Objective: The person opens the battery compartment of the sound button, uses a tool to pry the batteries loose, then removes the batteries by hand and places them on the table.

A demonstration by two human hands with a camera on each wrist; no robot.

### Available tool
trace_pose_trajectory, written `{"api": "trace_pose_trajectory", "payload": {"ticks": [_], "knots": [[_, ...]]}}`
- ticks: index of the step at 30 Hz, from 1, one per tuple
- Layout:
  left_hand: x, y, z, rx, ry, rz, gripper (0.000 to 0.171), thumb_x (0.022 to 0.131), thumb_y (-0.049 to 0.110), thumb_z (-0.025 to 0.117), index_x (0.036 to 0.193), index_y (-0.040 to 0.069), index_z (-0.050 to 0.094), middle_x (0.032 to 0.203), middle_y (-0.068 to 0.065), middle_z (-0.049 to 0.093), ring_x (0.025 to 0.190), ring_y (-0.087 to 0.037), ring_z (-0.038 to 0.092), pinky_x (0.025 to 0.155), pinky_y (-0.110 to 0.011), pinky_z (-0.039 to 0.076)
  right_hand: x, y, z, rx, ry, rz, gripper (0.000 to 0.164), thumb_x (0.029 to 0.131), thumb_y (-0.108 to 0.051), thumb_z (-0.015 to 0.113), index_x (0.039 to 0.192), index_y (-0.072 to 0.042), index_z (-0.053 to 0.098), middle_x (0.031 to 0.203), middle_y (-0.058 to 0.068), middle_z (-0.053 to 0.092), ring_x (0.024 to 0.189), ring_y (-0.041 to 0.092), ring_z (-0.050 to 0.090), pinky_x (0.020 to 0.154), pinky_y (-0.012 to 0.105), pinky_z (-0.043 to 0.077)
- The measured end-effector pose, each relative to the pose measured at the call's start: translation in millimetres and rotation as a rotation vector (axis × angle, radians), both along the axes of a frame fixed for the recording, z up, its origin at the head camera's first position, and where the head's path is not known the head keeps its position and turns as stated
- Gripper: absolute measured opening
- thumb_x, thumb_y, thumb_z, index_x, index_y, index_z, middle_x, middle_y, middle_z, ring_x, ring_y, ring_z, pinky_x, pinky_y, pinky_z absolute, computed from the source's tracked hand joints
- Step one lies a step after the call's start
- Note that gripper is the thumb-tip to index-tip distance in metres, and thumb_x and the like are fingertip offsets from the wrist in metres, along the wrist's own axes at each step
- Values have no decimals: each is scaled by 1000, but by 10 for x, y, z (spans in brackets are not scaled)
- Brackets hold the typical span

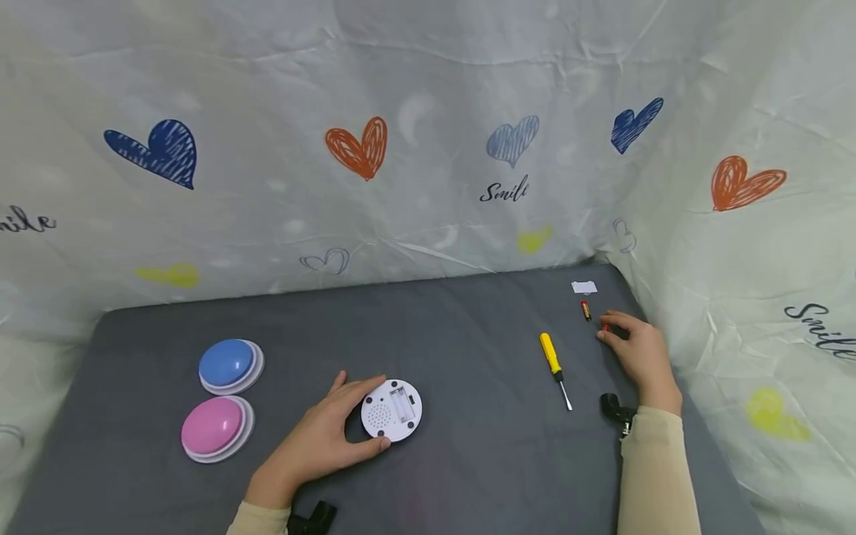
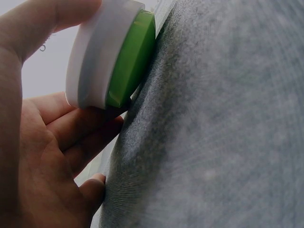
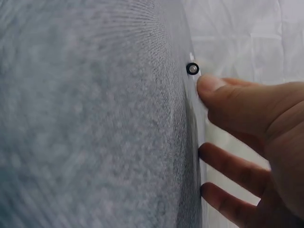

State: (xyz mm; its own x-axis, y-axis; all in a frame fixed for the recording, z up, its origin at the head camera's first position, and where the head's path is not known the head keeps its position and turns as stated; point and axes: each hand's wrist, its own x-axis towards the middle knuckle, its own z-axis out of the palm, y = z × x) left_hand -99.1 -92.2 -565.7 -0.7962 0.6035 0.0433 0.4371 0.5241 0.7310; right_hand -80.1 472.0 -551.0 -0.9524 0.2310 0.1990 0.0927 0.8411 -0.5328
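A round white buzzer button (image 1: 400, 429) lies upside down on the grey table, its open battery compartment and speaker holes facing up. My left hand (image 1: 322, 440) holds it by the rim between thumb and fingers. In the left wrist view, the green dome (image 2: 135, 59) shows below the white base, against the cloth. At the far right, my right hand (image 1: 640, 355) pinches a small red-ended battery (image 1: 605, 327) between thumb and index finger, mostly hidden by the fingertips. Another battery (image 1: 585, 310) lies just left of that hand; a dark round battery end (image 3: 192, 69) shows in the right wrist view.
A yellow-handled screwdriver (image 1: 551, 357) lies left of my right hand. Behind the batteries is a small white piece (image 1: 584, 287). A blue-domed button (image 1: 227, 362) and a pink-domed button (image 1: 212, 427) stand at the left. Printed cloth (image 1: 428, 193) hangs behind the table.
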Motion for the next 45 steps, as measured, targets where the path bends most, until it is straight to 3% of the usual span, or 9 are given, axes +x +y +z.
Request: {"api": "trace_pose_trajectory", "payload": {"ticks": [8,20,35,39,45], "knots": [[65,-77,13,3,33,6,93,82,45,96,163,21,54,153,7,62,149,-22,54,135,-56,17,-116,-6,-66,15,-74,67,33,99,-13,83,130,-2,79,143,25,68,133,52,61,111,67,47],[121,-117,33,-17,23,27,91,83,48,95,161,22,56,153,3,63,153,-32,48,131,-65,22,-317,129,-65,6,-142,169,33,98,-9,83,129,0,79,145,24,67,137,51,58,114,67,45],[134,-163,12,-9,38,36,91,84,50,94,162,24,55,153,8,62,150,-24,52,133,-59,20,-455,174,-19,21,-195,254,34,101,-8,79,135,-2,77,153,21,62,141,50,52,117,68,39],[103,-122,19,-15,21,35,90,85,51,93,163,25,55,155,7,60,153,-27,48,132,-62,22,-414,189,4,7,-199,241,37,101,-10,79,137,-1,76,156,23,59,144,52,50,117,69,39],[34,-27,34,1,14,1,91,85,45,93,163,22,54,157,9,59,148,-20,53,136,-53,16,-260,22,73,-5,-111,124,44,106,-22,76,141,4,70,155,28,57,143,55,51,116,70,41]]}}
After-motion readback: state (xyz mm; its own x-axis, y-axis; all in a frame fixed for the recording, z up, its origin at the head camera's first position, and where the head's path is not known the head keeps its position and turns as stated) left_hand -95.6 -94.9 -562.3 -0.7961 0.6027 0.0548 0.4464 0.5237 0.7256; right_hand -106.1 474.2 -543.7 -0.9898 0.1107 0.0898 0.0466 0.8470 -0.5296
